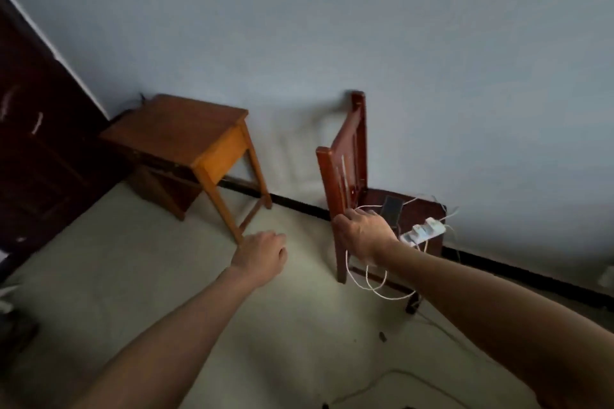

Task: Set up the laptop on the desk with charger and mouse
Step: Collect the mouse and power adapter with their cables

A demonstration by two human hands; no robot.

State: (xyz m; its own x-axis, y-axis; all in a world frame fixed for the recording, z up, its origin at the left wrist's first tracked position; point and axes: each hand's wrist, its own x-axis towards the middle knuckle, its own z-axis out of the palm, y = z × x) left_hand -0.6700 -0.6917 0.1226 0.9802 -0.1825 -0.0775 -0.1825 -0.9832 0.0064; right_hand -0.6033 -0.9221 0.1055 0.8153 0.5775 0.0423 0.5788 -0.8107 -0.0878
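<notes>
The white charger cable [388, 298] is showing thin and pale, drooping in two slack loops off the front edge of the seat of a dark red wooden chair [339, 173] and dangling down beside its front leg, while another strand is arching up over the seat's near corner. The right hand [363, 232] is reaching out over that same near corner, right by the chair's back post, knuckles up and fingers curled downward; the loops are hanging from under it, so it appears to be gripping the cable, though the fingertips themselves are hiding from the camera. Just beyond the hand, a dark phone [392, 209] is lying flat in the middle of the seat, and a white power strip [423, 231] is sitting along the seat's right edge with more white leads trailing off it. The left hand [262, 254] is hovering well apart from the cable, out over the pale floor [149, 276], fingers loosely curled and holding nothing, forearm stretching straight forward. The two hands are staying clear of each other. The small wooden desk [179, 129], with its single drawer front facing right, is standing against the wall to the left of the chair, its nearest leg just beyond the left hand's knuckles.
</notes>
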